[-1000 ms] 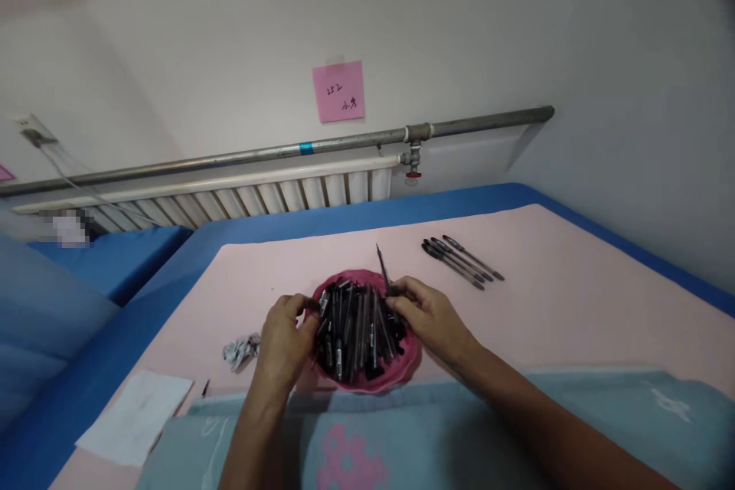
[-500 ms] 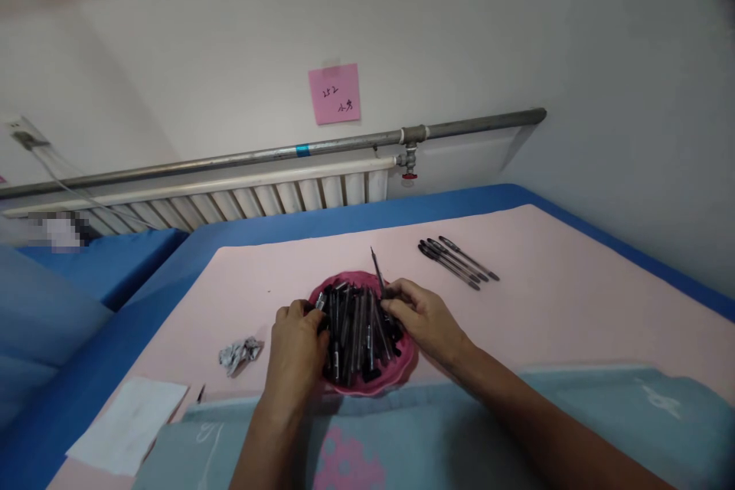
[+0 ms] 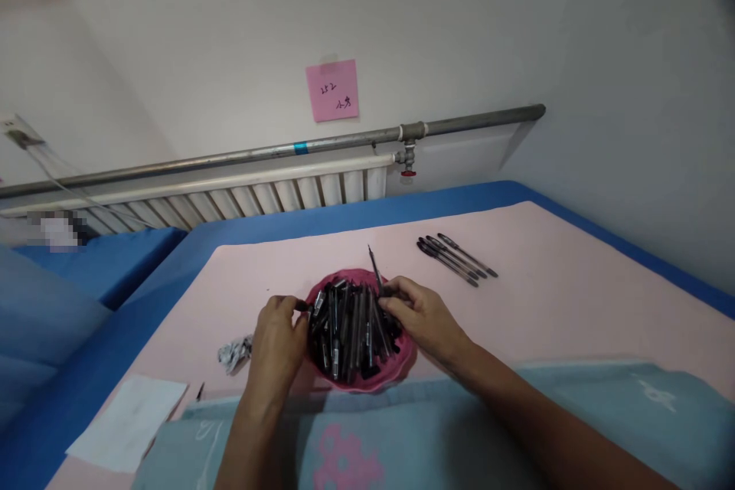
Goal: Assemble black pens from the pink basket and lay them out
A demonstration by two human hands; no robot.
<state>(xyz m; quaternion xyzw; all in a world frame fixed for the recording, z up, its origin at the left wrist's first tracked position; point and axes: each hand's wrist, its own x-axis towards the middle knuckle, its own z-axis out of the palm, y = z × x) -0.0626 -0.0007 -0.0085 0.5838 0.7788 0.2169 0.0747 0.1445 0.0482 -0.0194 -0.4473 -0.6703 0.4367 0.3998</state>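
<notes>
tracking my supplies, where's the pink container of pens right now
In the head view, the pink container is below the picture's centre, on the pink sheet between the left hand and the right hand.

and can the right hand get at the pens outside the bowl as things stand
Probably yes: nothing stands between the right hand and those pens, though it holds another pen.

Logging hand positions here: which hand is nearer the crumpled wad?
Left. The left hand is beside the wad; the right hand is farther off, across the basket.
</notes>
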